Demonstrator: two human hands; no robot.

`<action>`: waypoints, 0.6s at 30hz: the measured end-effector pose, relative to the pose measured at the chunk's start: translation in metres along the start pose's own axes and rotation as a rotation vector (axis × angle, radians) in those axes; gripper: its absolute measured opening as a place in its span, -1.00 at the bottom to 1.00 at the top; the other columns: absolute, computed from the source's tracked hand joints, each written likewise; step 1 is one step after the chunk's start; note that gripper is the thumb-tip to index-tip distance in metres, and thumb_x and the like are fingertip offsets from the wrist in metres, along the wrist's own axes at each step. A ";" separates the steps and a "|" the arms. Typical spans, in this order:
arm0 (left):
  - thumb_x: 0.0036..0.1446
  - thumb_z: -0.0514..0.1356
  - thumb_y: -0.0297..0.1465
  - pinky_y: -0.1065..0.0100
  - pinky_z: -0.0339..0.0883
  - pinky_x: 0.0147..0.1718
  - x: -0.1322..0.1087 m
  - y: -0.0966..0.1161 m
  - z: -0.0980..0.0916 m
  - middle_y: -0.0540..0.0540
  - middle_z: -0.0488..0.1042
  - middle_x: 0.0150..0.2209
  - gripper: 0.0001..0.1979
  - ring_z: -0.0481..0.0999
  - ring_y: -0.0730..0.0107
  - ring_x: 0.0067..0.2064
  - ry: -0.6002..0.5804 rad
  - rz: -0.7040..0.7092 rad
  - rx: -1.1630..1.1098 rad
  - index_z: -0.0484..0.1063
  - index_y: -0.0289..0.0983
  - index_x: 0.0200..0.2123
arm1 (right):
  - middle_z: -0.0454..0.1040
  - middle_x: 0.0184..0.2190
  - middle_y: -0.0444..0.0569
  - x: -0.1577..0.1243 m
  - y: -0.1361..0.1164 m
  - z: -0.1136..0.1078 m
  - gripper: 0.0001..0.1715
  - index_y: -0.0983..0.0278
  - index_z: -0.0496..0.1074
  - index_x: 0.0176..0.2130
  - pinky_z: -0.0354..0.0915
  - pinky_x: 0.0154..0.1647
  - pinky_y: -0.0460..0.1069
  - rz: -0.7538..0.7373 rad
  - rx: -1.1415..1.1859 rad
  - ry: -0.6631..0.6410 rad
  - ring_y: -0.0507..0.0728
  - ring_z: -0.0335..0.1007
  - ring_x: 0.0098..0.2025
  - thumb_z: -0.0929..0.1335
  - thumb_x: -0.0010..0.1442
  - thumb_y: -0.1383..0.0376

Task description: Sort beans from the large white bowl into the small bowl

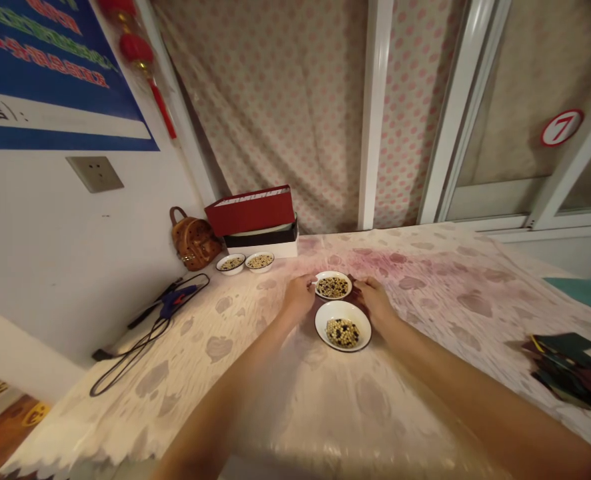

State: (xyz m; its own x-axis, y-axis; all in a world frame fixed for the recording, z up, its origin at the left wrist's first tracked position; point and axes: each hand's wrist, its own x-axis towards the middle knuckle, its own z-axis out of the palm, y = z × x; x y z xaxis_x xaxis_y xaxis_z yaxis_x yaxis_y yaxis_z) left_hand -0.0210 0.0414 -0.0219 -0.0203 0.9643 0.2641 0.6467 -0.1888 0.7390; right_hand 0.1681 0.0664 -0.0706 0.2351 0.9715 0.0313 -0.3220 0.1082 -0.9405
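Note:
Two white, dark-rimmed bowls stand one behind the other between my hands: a smaller far bowl (333, 275) and a larger near bowl (343, 308). Each holds mixed pale and black beads or beans. A flat dark brown piece (359, 300) shows partly beneath and around them. My left hand (300, 293) has its fingers curled at the far bowl's left rim; what they grip is hidden. On the right side, my right hand (372, 295) pinches the brown piece's dark corner, close to the same bowl.
Two more filled bowls (231, 269) stand at the back left before a red-lidded box (250, 212). A brown mini backpack (195, 241) leans beside it. A blue glue gun (178, 300) with cable lies left. Dark green and brown pieces (570, 367) lie right, near a teal sheet (585, 293).

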 end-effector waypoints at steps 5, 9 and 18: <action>0.27 0.12 -0.56 0.23 0.46 0.02 0.004 -0.005 0.003 -0.24 0.67 -0.02 -0.69 0.66 0.22 -0.07 0.005 -0.006 -0.024 0.64 -0.32 -0.07 | 0.43 -0.62 -0.21 -0.003 -0.001 0.000 -0.67 0.17 0.31 -0.49 0.35 -0.54 -0.06 0.051 0.002 0.083 0.07 0.40 -0.55 0.54 -0.13 0.22; 0.23 0.23 -0.47 0.23 0.43 0.03 0.009 -0.002 -0.005 -0.23 0.66 -0.03 -0.76 0.62 0.19 -0.03 0.002 0.034 0.056 0.65 -0.30 -0.08 | 0.48 -0.58 -0.17 -0.005 -0.003 0.003 -0.73 0.19 0.33 -0.49 0.39 -0.52 -0.07 0.096 0.020 0.104 0.06 0.44 -0.53 0.51 -0.07 0.32; 0.03 0.43 -0.16 0.34 0.36 -0.17 0.029 0.043 0.001 -0.09 0.68 -0.12 -0.70 0.61 0.21 -0.11 -0.300 0.060 0.444 0.66 -0.16 -0.19 | 0.51 -0.56 -0.12 -0.006 -0.015 0.004 -0.75 0.19 0.31 -0.51 0.51 -0.40 -0.07 0.113 0.055 0.097 0.08 0.53 -0.48 0.45 -0.03 0.44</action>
State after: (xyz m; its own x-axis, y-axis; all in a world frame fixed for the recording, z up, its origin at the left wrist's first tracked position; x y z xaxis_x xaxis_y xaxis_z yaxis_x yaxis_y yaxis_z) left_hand 0.0072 0.0619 0.0168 0.2034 0.9772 0.0609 0.9013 -0.2112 0.3782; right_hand 0.1679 0.0595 -0.0557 0.2809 0.9535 -0.1092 -0.4002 0.0129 -0.9163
